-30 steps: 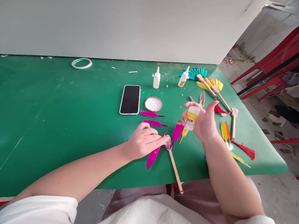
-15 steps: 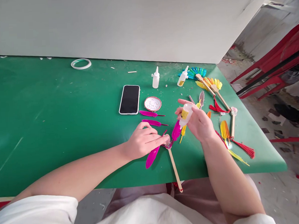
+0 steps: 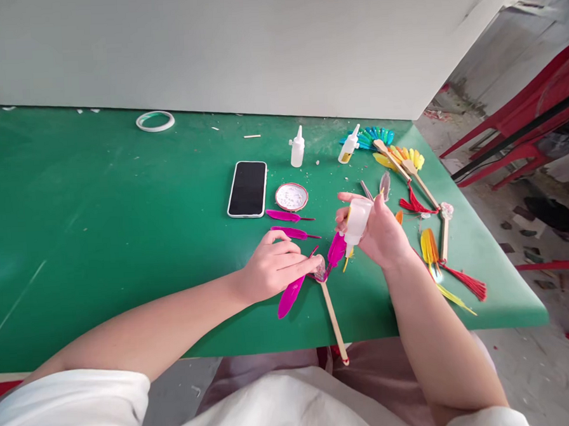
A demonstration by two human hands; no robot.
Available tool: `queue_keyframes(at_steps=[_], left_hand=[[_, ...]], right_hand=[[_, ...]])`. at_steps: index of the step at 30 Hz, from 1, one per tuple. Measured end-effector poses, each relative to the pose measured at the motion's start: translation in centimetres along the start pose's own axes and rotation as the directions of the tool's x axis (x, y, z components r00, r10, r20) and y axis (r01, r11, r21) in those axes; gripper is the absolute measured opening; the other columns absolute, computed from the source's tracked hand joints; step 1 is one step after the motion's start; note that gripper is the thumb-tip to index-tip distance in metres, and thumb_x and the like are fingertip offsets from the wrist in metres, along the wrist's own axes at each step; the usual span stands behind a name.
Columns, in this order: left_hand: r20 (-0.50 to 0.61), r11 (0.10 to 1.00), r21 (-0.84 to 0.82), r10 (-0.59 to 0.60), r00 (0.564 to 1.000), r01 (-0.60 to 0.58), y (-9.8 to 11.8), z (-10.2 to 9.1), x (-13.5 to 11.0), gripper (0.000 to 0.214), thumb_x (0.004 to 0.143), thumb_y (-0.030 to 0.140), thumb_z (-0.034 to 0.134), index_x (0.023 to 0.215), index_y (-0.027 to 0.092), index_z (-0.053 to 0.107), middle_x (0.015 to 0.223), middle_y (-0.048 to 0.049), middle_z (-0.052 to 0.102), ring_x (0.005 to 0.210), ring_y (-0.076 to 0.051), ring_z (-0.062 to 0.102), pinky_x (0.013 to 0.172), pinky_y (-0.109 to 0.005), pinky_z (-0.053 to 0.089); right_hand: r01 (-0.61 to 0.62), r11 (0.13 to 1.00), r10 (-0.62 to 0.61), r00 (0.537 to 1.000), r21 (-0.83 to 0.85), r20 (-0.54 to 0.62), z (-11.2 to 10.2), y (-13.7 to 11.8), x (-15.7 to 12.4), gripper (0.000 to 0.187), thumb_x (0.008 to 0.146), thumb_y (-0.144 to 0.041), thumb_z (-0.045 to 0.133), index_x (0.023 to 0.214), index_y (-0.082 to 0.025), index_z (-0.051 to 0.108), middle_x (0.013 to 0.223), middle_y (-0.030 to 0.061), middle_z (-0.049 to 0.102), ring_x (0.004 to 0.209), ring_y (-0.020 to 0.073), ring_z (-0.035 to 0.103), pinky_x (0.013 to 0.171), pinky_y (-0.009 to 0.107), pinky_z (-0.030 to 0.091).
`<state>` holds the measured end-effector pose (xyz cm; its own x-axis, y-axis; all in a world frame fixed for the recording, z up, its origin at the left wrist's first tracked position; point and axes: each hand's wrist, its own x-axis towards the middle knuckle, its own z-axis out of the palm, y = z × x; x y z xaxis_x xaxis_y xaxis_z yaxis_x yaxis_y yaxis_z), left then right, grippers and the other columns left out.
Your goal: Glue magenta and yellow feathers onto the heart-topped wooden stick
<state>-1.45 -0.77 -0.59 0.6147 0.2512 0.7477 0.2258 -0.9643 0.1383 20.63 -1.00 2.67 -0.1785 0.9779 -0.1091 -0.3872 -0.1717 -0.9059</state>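
My left hand (image 3: 274,266) is closed, its fingertips pressing down on a magenta feather (image 3: 291,294) where it meets the top of a wooden stick (image 3: 333,322) on the green table (image 3: 99,235). A second magenta feather (image 3: 336,248) fans out to the right of that joint. My right hand (image 3: 378,230) grips a small white glue bottle (image 3: 356,220), tilted with its nozzle pointing down toward the feathers.
Two loose magenta feathers (image 3: 289,225) lie beside a black phone (image 3: 247,188) and a small round dish (image 3: 291,197). Two more glue bottles (image 3: 297,147) stand behind. Finished feather fans (image 3: 396,156) and yellow feathers with red tassels (image 3: 447,268) lie at the right. A tape ring (image 3: 154,120) sits far back.
My right hand turned the glue bottle, so its yellow label no longer shows, and brought it slightly left and down toward the feathers. My left hand stayed pressed in place.
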Motion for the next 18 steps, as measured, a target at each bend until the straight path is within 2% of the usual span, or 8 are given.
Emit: queue_keyframes(at_steps=[4, 8, 14, 18], left_hand=[[0.006, 1.0, -0.002, -0.004, 1.0, 0.004, 0.03, -0.03, 0.03, 0.029, 0.078, 0.008, 0.061, 0.105, 0.018, 0.059, 0.071, 0.0031, 0.068, 0.067, -0.009, 0.058, 0.075, -0.033, 0.039], [0.006, 1.0, -0.006, -0.002, 1.0, 0.002, 0.01, -0.03, 0.0, 0.03, 0.077, 0.008, 0.062, 0.106, 0.018, 0.059, 0.071, 0.0032, 0.068, 0.067, -0.009, 0.058, 0.075, -0.033, 0.039], [0.007, 1.0, -0.001, -0.006, 1.0, 0.006, 0.03, -0.01, -0.01, 0.029, 0.078, 0.008, 0.061, 0.105, 0.018, 0.059, 0.07, 0.0034, 0.068, 0.067, -0.009, 0.058, 0.077, -0.032, 0.039], [0.015, 1.0, -0.006, -0.004, 1.0, 0.004, 0.05, -0.08, 0.08, 0.03, 0.079, 0.008, 0.06, 0.107, 0.018, 0.058, 0.072, 0.0034, 0.069, 0.067, -0.009, 0.058, 0.076, -0.032, 0.038]], right_hand=[[-0.025, 0.999, 0.026, 1.0, 0.035, -0.014, 0.04, -0.2, -0.16, 0.042, 0.081, -0.049, 0.044, 0.111, -0.023, 0.055, 0.085, 0.0029, 0.061, 0.073, 0.0151, 0.057, 0.075, 0.033, 0.048], [0.012, 1.0, -0.013, 0.999, -0.019, -0.053, -0.12, 0.22, -0.21, 0.032, 0.08, -0.043, 0.051, 0.105, -0.024, 0.057, 0.083, 0.0011, 0.059, 0.078, 0.0152, 0.057, 0.082, 0.034, 0.046], [0.071, 0.992, -0.074, 0.997, -0.102, -0.022, 0.04, 0.51, -0.1, 0.028, 0.075, -0.049, 0.059, 0.095, -0.03, 0.05, 0.073, -0.0034, 0.056, 0.065, 0.0129, 0.055, 0.07, 0.033, 0.049], [0.134, 0.949, -0.158, 0.986, -0.287, -0.062, 0.56, 0.33, -0.11, 0.037, 0.067, -0.039, 0.069, 0.1, -0.028, 0.057, 0.073, -0.0031, 0.055, 0.062, 0.0109, 0.051, 0.06, 0.027, 0.045]])
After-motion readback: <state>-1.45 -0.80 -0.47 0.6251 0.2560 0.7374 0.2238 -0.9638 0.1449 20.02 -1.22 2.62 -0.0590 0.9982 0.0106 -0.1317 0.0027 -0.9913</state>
